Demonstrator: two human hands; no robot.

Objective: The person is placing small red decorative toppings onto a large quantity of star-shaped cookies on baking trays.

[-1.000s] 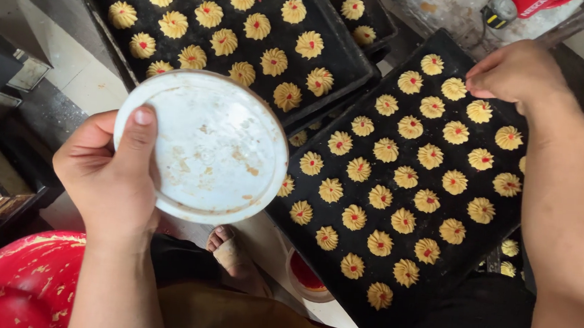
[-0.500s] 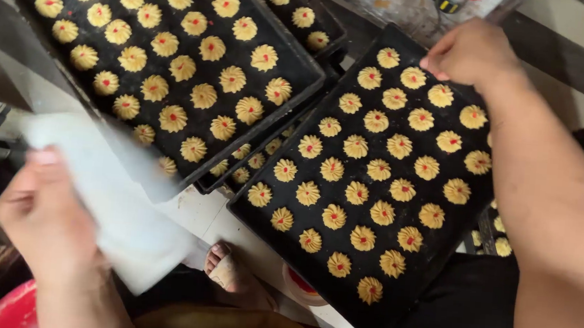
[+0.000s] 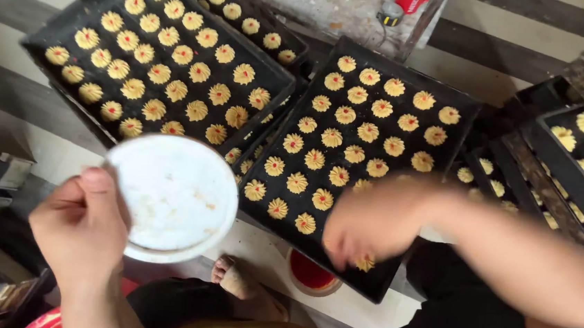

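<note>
Down from the far corner, my right hand [image 3: 370, 226] now blurs over the black metal tray of yellow cookies [image 3: 420, 80]; its grip is unreadable. My left hand [image 3: 82, 227] pinches the round white plastic lid [image 3: 175, 196].

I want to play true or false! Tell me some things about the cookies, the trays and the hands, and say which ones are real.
1. The left hand holds a white plate. True.
2. The white plate is piled with cookies. False: only a few crumbs show on it.
3. The cookies are yellow with red dots in the middle. True.
4. The trays are white. False: the middle tray is black, like the rest.
5. The right hand is over the near end of the middle tray. True.
</note>
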